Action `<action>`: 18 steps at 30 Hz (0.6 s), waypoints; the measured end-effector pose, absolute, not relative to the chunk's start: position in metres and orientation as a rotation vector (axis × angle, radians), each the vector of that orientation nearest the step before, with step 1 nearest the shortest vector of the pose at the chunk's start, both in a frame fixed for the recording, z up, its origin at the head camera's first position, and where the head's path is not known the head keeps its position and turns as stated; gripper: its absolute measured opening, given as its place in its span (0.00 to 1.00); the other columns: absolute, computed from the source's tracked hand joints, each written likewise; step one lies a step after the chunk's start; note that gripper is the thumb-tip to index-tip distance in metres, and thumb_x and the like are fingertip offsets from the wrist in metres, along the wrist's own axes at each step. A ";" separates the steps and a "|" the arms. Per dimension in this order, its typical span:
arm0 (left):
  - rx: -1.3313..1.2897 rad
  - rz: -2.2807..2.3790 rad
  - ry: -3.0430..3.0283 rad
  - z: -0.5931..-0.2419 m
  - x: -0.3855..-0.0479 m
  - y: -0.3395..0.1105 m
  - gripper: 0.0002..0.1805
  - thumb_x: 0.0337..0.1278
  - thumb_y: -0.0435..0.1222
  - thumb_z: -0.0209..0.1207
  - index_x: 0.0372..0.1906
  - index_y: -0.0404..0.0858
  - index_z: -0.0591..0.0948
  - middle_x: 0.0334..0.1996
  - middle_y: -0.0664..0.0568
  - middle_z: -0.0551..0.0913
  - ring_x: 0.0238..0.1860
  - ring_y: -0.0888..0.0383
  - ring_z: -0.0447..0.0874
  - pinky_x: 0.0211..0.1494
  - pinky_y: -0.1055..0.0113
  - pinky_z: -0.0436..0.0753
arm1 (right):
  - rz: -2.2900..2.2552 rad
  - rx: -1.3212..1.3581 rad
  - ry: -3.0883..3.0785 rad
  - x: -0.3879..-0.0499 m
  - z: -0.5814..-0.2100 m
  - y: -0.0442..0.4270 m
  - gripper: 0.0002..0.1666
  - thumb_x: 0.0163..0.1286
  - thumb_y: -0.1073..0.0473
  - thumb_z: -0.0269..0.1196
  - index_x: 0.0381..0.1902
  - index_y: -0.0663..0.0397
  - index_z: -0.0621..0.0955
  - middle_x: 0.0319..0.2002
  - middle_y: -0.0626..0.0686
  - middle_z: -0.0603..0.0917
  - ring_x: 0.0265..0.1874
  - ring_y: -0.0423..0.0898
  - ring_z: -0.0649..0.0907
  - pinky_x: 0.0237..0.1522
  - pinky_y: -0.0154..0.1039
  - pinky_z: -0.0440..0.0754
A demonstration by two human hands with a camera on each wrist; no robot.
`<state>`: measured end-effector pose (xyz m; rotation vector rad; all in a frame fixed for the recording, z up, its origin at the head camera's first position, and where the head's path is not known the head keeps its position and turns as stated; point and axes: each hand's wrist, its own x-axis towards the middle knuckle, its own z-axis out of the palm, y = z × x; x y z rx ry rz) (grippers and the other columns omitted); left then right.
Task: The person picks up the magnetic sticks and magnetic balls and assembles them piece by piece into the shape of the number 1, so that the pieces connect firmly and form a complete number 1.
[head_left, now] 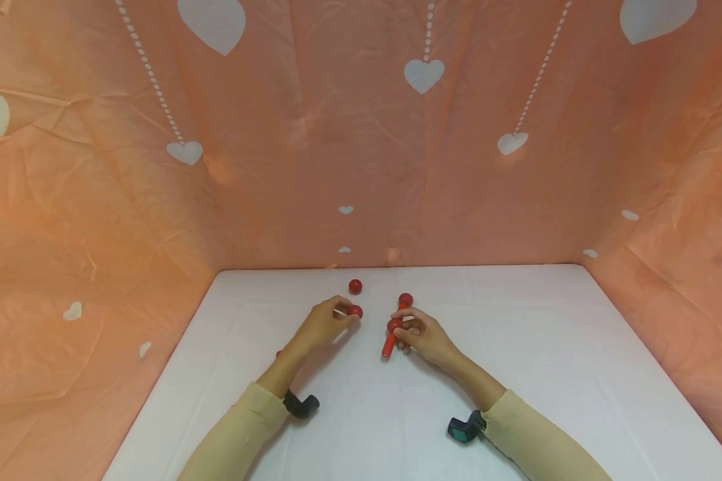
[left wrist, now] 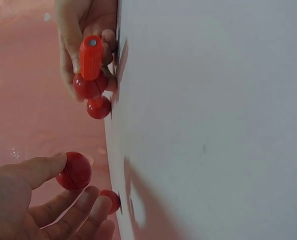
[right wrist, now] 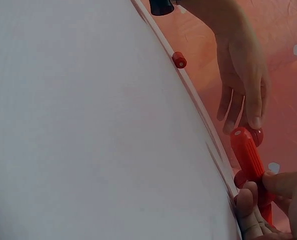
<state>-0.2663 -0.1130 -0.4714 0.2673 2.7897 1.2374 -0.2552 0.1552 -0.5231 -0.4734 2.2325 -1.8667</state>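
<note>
My left hand (head_left: 329,319) pinches a red ball (head_left: 355,311), marked by a thin seam line in the left wrist view, between thumb and fingers. To the right, my right hand (head_left: 422,336) grips an orange-red ridged stick (head_left: 388,346) with a grey dot on its near end, together with a red ball (head_left: 394,325) at its middle. Whether that ball is threaded on the stick or only pressed against it, I cannot tell. At the stick's far end is another red ball (head_left: 406,300). Beyond my left hand, one more red ball (head_left: 355,286) rests on the table.
A short red cylinder (right wrist: 179,60) lies on the white table (head_left: 517,347), mostly hidden behind my left forearm in the head view. Orange cloth (head_left: 361,147) with pale hearts rises behind the table and at both sides. Each wrist carries a dark camera (head_left: 301,405).
</note>
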 end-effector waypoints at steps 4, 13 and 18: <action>0.271 1.231 2.785 -0.473 -0.264 -0.112 0.16 0.71 0.40 0.70 0.57 0.39 0.84 0.48 0.47 0.89 0.52 0.49 0.88 0.54 0.53 0.87 | -1.847 -0.457 2.248 -0.254 -0.522 0.155 0.22 0.77 0.62 0.68 0.65 0.60 0.79 0.35 0.55 0.86 0.30 0.48 0.85 0.35 0.34 0.86; 0.285 1.226 2.777 -0.474 -0.258 -0.114 0.17 0.71 0.40 0.70 0.59 0.39 0.84 0.49 0.47 0.89 0.52 0.49 0.88 0.57 0.51 0.87 | -1.853 -0.465 2.242 -0.256 -0.523 0.155 0.22 0.78 0.63 0.68 0.65 0.60 0.79 0.36 0.56 0.86 0.30 0.46 0.85 0.36 0.34 0.87; 0.303 1.211 2.777 -0.475 -0.253 -0.115 0.17 0.70 0.40 0.70 0.58 0.40 0.84 0.50 0.48 0.89 0.53 0.48 0.88 0.57 0.50 0.87 | -1.867 -0.481 2.218 -0.256 -0.524 0.155 0.23 0.78 0.64 0.67 0.67 0.63 0.77 0.41 0.57 0.85 0.32 0.46 0.85 0.36 0.34 0.87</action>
